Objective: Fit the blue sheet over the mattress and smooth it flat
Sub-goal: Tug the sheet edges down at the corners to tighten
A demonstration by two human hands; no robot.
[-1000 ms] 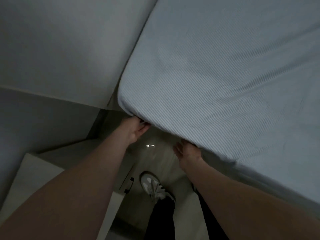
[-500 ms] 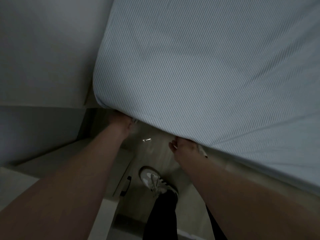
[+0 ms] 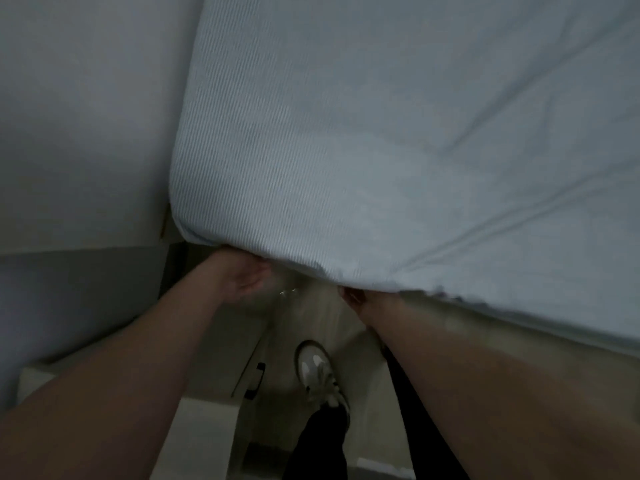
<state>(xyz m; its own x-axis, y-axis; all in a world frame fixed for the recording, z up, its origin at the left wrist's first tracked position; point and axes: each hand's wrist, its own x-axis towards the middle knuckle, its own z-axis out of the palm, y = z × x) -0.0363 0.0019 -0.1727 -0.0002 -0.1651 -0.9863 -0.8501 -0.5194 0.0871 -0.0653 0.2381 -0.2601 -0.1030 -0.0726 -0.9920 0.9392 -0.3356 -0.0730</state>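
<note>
Sheet [image 3: 381, 150]: pale blue, finely ribbed, drawn over the mattress corner [image 3: 194, 233] beside the wall [image 3: 86, 116]; the corner points toward the viewer's lower left, and the covered near edge runs from there rightward and downward. Creases fan from the near edge up to the right. Left hand [image 3: 239, 278]: palm up under the corner, fingers hidden beneath the hem, grip not discernible. Right hand [image 3: 356, 299]: mostly tucked under the edge, grip not discernible. Shoe [image 3: 318, 372]: on the floor [image 3: 311, 320] below.
</note>
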